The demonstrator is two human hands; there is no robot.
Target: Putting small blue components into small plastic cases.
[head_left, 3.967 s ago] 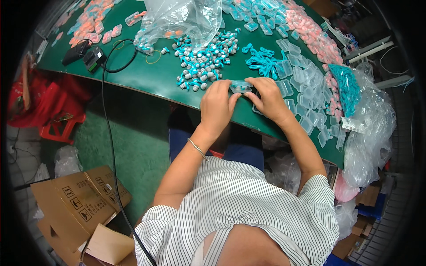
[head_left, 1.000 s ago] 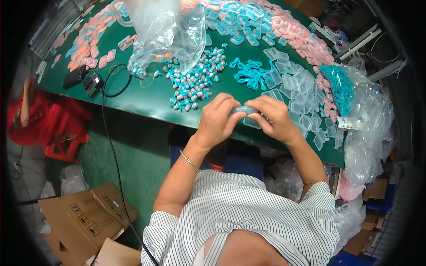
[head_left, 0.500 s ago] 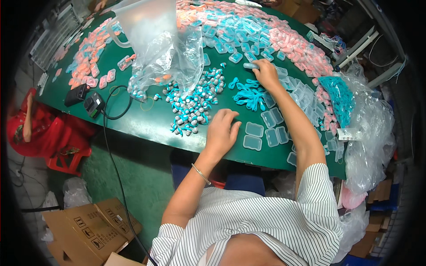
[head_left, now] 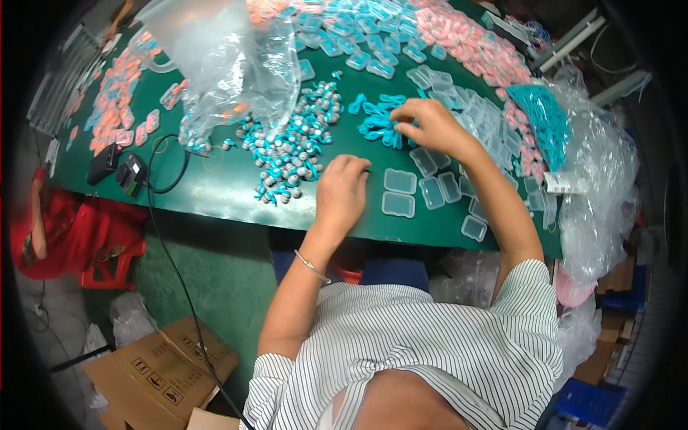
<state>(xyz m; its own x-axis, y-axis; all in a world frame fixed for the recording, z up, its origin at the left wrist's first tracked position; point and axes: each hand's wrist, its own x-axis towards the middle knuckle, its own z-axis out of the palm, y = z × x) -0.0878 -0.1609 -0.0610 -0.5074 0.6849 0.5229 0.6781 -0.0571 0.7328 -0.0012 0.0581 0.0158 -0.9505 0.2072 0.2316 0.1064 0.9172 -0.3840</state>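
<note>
My right hand (head_left: 428, 127) is over a small pile of blue cord bundles (head_left: 380, 127), its fingertips and thumb a little apart at the pile's right side. No cord is plainly gripped in it. My left hand (head_left: 341, 190) rests low over the table, fingers loosely bent and thumb apart, with nothing visible in it. Just left of it lies a heap of grey-and-blue earplugs (head_left: 292, 147). An opened clear plastic case (head_left: 399, 192) lies flat to its right. More opened clear cases (head_left: 476, 118) are heaped beyond and beside my right forearm.
Filled blue cases (head_left: 358, 36) and pink cases (head_left: 466, 36) cover the far side of the green table (head_left: 236, 190). A clear bag (head_left: 244, 86) and a translucent jug (head_left: 193, 29) stand left. A black cable (head_left: 161, 247) hangs over the front edge. Clear plastic bags (head_left: 602, 186) crowd the right.
My right hand has left the blue case it held at the far pile and come back to the blue cords. My left hand stays beside the earplugs. The whole view has shifted slightly.
</note>
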